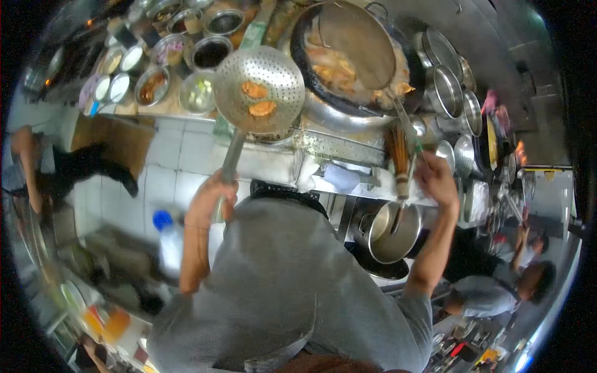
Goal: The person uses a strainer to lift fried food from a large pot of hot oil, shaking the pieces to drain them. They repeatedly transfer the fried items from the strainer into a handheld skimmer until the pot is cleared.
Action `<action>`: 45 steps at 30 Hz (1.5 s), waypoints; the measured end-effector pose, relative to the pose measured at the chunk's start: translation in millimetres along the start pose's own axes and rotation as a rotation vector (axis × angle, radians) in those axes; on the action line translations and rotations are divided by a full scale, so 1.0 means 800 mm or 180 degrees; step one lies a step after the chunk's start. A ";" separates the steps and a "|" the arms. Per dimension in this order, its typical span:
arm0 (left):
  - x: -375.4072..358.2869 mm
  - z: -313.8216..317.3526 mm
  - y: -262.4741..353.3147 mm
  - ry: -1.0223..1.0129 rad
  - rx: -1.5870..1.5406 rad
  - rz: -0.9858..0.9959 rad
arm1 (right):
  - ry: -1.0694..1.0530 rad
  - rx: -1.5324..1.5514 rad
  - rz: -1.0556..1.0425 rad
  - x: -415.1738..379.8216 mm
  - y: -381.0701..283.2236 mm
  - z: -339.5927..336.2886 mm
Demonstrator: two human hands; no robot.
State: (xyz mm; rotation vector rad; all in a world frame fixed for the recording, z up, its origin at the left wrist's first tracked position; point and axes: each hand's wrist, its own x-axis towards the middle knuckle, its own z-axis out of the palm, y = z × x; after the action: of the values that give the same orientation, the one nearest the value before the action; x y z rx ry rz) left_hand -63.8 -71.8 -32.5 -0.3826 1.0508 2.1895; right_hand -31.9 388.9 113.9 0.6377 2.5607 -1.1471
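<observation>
My left hand (210,198) is closed around the handle of a perforated skimmer (281,78), held out over the counter's front edge. Two browned, fried-looking pieces of food (262,109) lie in its bowl. On the other side, my right hand (436,179) grips the handle of a round mesh strainer (364,40). That strainer is over a large dark wok (303,62), covering part of it. Inside the wok are many orange-brown pieces of food (333,69) in hazy liquid. A bamboo wok brush (398,158) is just left of my right hand.
Metal bowls of ingredients (153,86) line the counter at left, with a dark-filled bowl (211,53) behind. Stacked metal pans (444,90) stand right of the wok. A deep pot (398,233) sits below the counter. Another person (491,295) works at right; someone else (43,165) is at left.
</observation>
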 end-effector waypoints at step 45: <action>-0.005 0.022 -0.001 -0.0284 -0.0083 -0.0144 | 0.0929 -0.0741 -0.1139 -0.015 -0.016 0.087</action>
State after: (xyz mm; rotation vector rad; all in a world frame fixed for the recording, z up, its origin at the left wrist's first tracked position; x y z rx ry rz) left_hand -60.2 -59.6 -20.1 -0.3143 0.9573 2.1614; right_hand -23.7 325.5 81.4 0.3175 3.0924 -0.8799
